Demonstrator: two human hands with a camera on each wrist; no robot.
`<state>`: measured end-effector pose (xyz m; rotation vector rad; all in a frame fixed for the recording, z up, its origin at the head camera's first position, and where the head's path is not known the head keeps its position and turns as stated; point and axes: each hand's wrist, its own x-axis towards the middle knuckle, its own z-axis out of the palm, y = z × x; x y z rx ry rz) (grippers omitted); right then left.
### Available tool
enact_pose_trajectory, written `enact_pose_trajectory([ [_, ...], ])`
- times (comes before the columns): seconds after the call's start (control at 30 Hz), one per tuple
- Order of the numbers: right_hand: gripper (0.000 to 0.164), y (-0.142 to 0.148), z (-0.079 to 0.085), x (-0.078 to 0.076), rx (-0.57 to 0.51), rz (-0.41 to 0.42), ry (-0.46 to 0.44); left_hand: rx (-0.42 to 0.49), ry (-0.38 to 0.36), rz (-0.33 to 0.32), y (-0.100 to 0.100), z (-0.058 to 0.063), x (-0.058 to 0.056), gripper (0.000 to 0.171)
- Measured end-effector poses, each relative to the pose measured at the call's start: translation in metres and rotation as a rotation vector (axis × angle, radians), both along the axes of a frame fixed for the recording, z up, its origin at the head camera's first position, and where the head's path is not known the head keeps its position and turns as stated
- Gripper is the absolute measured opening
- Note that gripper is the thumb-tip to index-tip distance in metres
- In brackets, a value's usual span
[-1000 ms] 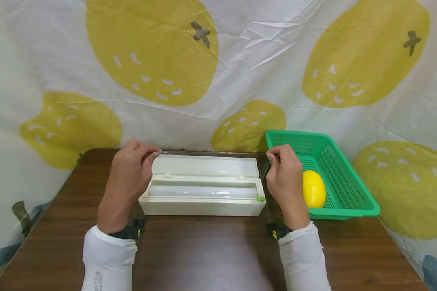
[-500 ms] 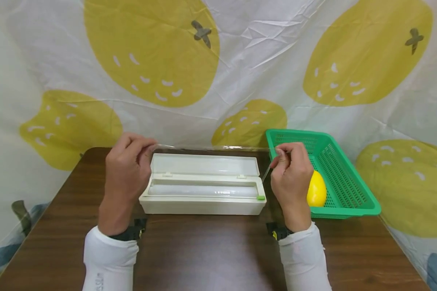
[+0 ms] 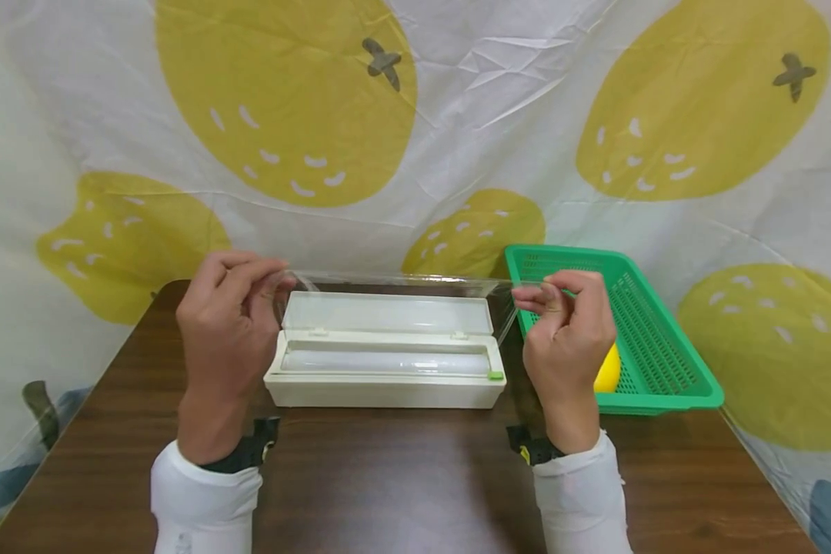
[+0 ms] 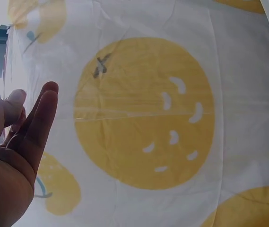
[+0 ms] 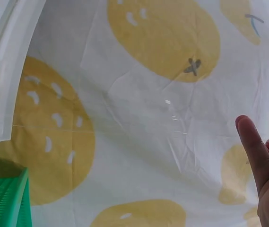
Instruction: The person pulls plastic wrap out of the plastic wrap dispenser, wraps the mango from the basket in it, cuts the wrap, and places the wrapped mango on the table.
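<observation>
A clear sheet of plastic wrap [image 3: 429, 280] stretches in the air between both hands, behind a white wrap dispenser box [image 3: 388, 395]. My left hand [image 3: 228, 331] pinches its left end between thumb and fingers, left of the box. At the other end my right hand [image 3: 569, 338] pinches the wrap, in front of the green basket [image 3: 672, 403]. The box's lid [image 3: 388, 314] is tipped back, and a roll of wrap [image 3: 381, 362] lies inside. In the left wrist view the left hand [image 4: 21, 142] appears; the right hand [image 5: 266, 175] shows in the right wrist view.
A yellow lemon-like fruit [image 3: 607, 375] lies in the basket, partly hidden by the right hand. A green slider [image 3: 495, 376] sits at the box's right front. The brown table [image 3: 388, 485] meets a fruit-print cloth [image 3: 471, 138] at the back.
The hands have moved apart, left hand leftward and right hand rightward, and the wrap between them has risen and stretched wider. The box and basket stay in place.
</observation>
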<state>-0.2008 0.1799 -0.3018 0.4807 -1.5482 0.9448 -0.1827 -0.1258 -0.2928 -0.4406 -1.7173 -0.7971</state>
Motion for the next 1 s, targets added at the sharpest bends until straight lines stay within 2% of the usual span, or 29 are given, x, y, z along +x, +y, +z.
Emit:
enact_pose_trajectory([
  [0.17, 0.006, 0.003, 0.0, 0.007, -0.013, 0.007, 0.052, 0.054, 0.069, 0.009, 0.007, 0.003, 0.011, 0.009],
  [0.33, 0.008, 0.005, 0.001, 0.014, -0.075, 0.047, 0.109, 0.104, 0.129, 0.014, 0.015, 0.006, 0.023, 0.004],
  [0.53, 0.013, 0.008, 0.002, 0.021, -0.145, 0.07, 0.161, 0.134, 0.17, 0.021, 0.025, 0.009, 0.039, 0.004],
  [0.7, 0.017, 0.007, 0.006, 0.025, -0.167, 0.122, 0.174, 0.143, 0.19, 0.023, 0.026, 0.013, 0.047, 0.004],
  [0.77, 0.015, 0.011, 0.009, 0.031, -0.123, 0.125, 0.144, 0.112, 0.15, 0.008, 0.023, 0.015, 0.055, 0.004],
  [0.87, 0.008, 0.022, 0.017, 0.046, -0.004, 0.114, 0.069, -0.005, 0.011, -0.034, 0.015, 0.019, 0.076, 0.009],
  [0.93, 0.005, 0.032, 0.022, 0.062, 0.096, 0.114, 0.009, -0.109, -0.071, -0.108, 0.009, 0.021, 0.091, 0.011],
  [1.0, 0.005, 0.043, 0.027, 0.08, 0.216, 0.124, -0.073, -0.201, -0.116, -0.233, 0.004, 0.021, 0.103, 0.009],
])
